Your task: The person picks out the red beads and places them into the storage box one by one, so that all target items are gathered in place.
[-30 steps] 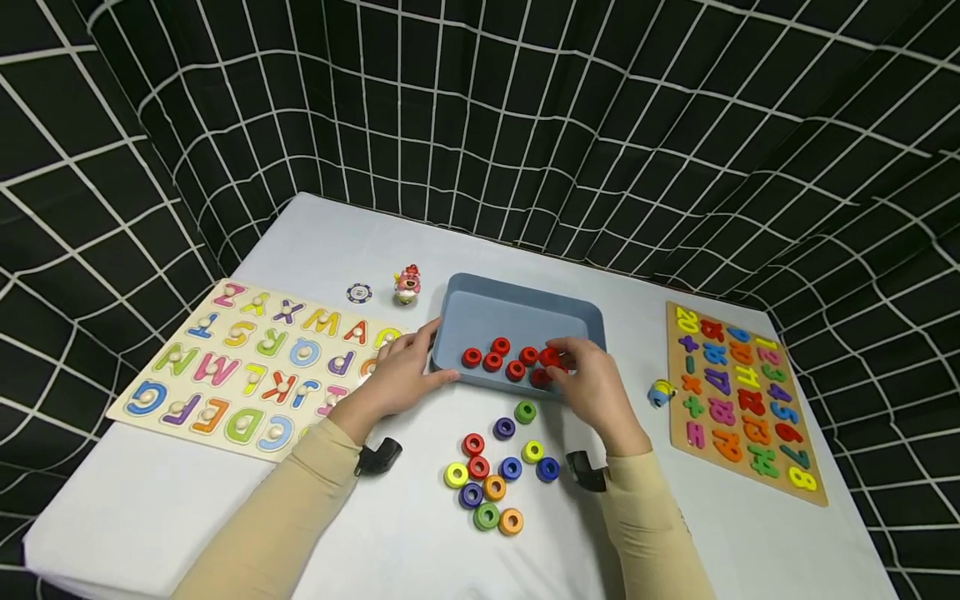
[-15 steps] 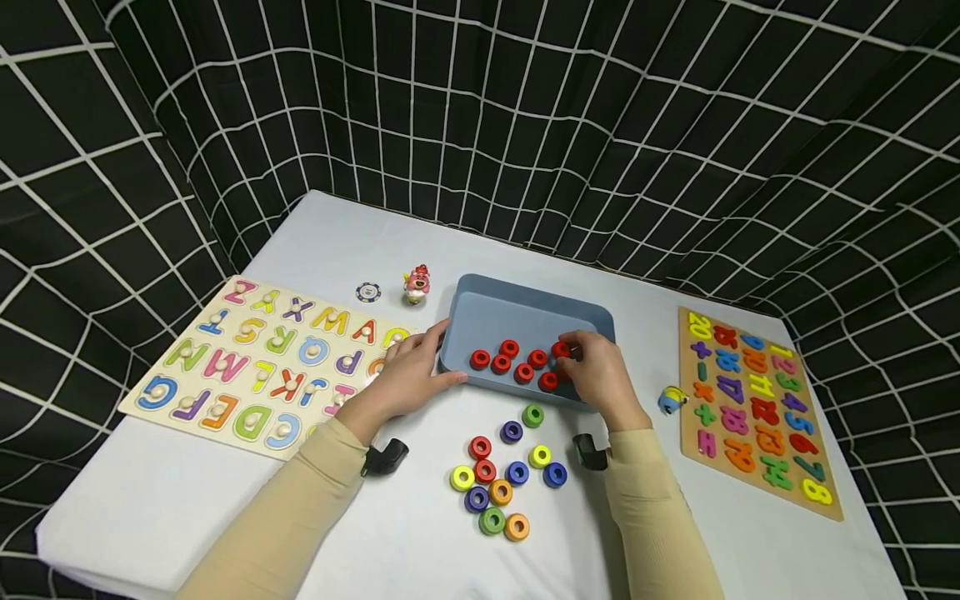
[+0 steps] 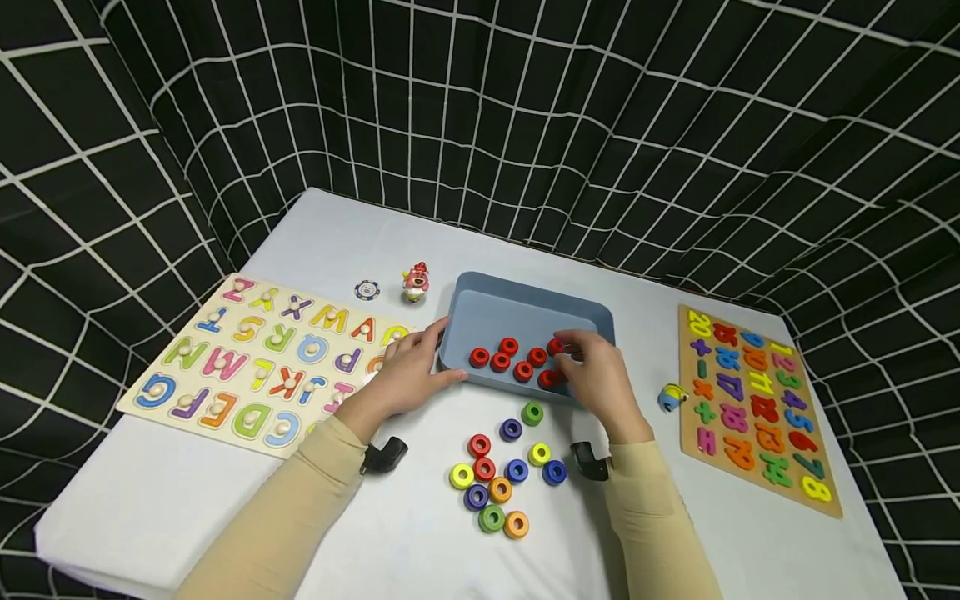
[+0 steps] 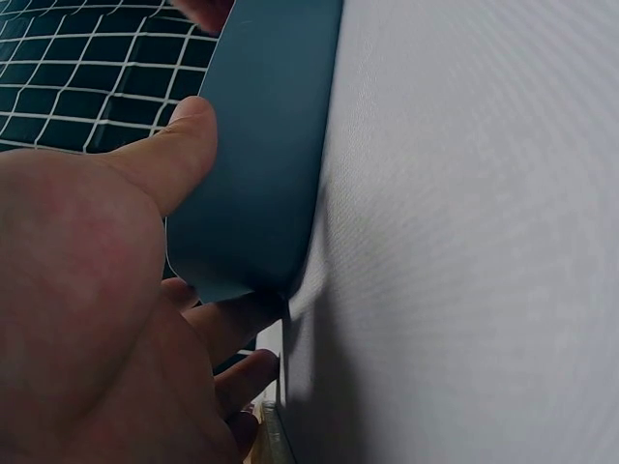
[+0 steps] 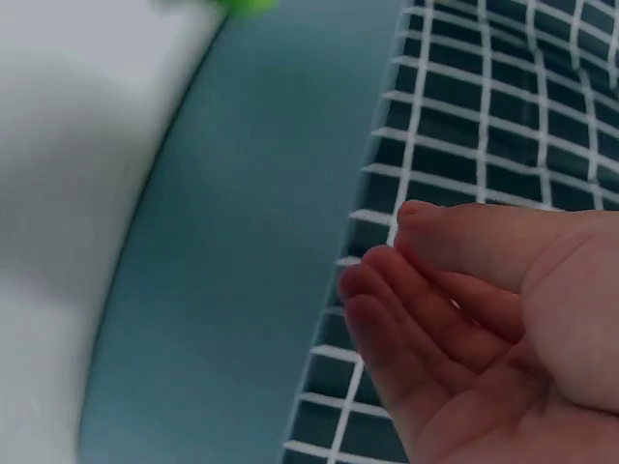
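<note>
A grey-blue tray (image 3: 517, 321) holds several red rings (image 3: 500, 362) near its front wall. My left hand (image 3: 405, 377) grips the tray's front left corner, with the thumb along the front wall and the fingers along the left side; the left wrist view shows the thumb (image 4: 193, 135) against the wall. My right hand (image 3: 597, 375) reaches over the tray's right part and pinches a red ring (image 3: 555, 347) between thumb and fingertips. Another red ring lies under that thumb, partly covered. In the right wrist view, the curled fingers (image 5: 387, 319) hide what they hold.
In front of the tray lie loose rings (image 3: 500, 489) of several colours. A letter puzzle board (image 3: 255, 367) is at left, a number board (image 3: 757, 408) at right. A pink figurine (image 3: 416, 283) and a poker chip (image 3: 367, 290) stand behind left; a small blue-yellow figure (image 3: 671, 397) is right.
My right hand has moved a red ring a little further back in the tray, then slightly left towards the others. The left hand stays at the tray corner. The head view has shifted slightly.
</note>
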A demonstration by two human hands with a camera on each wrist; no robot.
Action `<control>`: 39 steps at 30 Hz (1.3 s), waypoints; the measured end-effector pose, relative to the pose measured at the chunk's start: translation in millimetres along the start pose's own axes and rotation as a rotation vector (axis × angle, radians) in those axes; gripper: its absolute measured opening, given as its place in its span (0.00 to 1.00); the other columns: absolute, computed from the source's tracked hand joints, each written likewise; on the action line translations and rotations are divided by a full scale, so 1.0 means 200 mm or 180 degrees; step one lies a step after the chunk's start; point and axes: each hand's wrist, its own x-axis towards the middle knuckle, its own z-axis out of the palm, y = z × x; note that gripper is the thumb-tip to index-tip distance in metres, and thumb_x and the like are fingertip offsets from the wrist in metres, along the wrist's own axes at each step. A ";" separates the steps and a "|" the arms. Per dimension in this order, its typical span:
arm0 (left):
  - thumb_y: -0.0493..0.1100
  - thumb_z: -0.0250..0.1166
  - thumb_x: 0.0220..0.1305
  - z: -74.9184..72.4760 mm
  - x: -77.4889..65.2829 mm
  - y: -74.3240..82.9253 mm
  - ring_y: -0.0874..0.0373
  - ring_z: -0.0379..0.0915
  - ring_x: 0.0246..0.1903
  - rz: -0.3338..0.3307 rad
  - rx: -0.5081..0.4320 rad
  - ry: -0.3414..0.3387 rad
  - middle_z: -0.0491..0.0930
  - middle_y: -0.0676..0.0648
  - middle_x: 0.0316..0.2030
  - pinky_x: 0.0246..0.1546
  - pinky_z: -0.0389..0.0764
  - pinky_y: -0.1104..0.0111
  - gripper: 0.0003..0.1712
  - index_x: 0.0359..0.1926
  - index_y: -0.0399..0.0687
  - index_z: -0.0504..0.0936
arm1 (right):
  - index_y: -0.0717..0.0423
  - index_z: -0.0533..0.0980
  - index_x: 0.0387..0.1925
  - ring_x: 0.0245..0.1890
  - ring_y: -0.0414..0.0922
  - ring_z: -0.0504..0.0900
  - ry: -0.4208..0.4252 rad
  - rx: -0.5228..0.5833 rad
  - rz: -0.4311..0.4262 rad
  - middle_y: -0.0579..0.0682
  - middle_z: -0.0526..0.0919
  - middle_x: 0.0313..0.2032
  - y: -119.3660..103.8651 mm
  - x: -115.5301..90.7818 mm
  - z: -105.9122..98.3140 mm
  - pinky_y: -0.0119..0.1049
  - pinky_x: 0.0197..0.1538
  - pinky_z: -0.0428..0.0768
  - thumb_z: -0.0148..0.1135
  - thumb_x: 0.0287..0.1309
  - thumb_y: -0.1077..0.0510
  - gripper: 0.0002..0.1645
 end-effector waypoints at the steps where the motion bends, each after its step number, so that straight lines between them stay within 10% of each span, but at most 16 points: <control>1: 0.67 0.61 0.59 0.00 0.00 0.00 0.40 0.50 0.70 0.0002 -0.0001 -0.0001 0.62 0.39 0.70 0.70 0.51 0.45 0.53 0.76 0.63 0.42 | 0.56 0.78 0.55 0.50 0.51 0.82 0.0028 0.0052 -0.0073 0.55 0.82 0.50 -0.02 -0.02 0.00 0.47 0.51 0.80 0.61 0.62 0.61 0.19; 8: 0.66 0.61 0.60 -0.01 -0.01 -0.01 0.40 0.50 0.71 -0.0005 -0.0044 -0.0011 0.63 0.39 0.70 0.70 0.49 0.45 0.53 0.76 0.62 0.41 | 0.51 0.81 0.49 0.43 0.43 0.84 -0.0097 0.0377 -0.0547 0.48 0.85 0.45 -0.17 -0.15 0.03 0.42 0.46 0.82 0.64 0.59 0.63 0.15; 19: 0.66 0.61 0.60 -0.01 -0.01 -0.02 0.40 0.49 0.71 -0.0046 -0.0055 -0.0024 0.62 0.39 0.70 0.70 0.49 0.44 0.53 0.76 0.63 0.41 | 0.49 0.81 0.49 0.37 0.34 0.80 -0.1529 0.0100 -0.1155 0.41 0.85 0.39 -0.27 -0.29 0.19 0.32 0.43 0.80 0.66 0.55 0.64 0.18; 28: 0.67 0.60 0.60 -0.01 0.00 -0.02 0.43 0.49 0.71 -0.0029 -0.0045 -0.0024 0.62 0.41 0.71 0.71 0.46 0.45 0.53 0.76 0.64 0.41 | 0.50 0.82 0.45 0.41 0.36 0.79 -0.1449 -0.0384 -0.1345 0.41 0.84 0.42 -0.29 -0.33 0.24 0.34 0.50 0.79 0.66 0.54 0.66 0.16; 39: 0.67 0.60 0.60 -0.01 0.00 0.00 0.41 0.50 0.71 -0.0003 -0.0007 -0.0053 0.62 0.39 0.70 0.70 0.49 0.46 0.53 0.76 0.63 0.41 | 0.47 0.80 0.47 0.35 0.35 0.78 -0.1070 -0.0086 -0.1027 0.39 0.82 0.38 -0.29 -0.31 0.14 0.32 0.41 0.80 0.69 0.54 0.61 0.17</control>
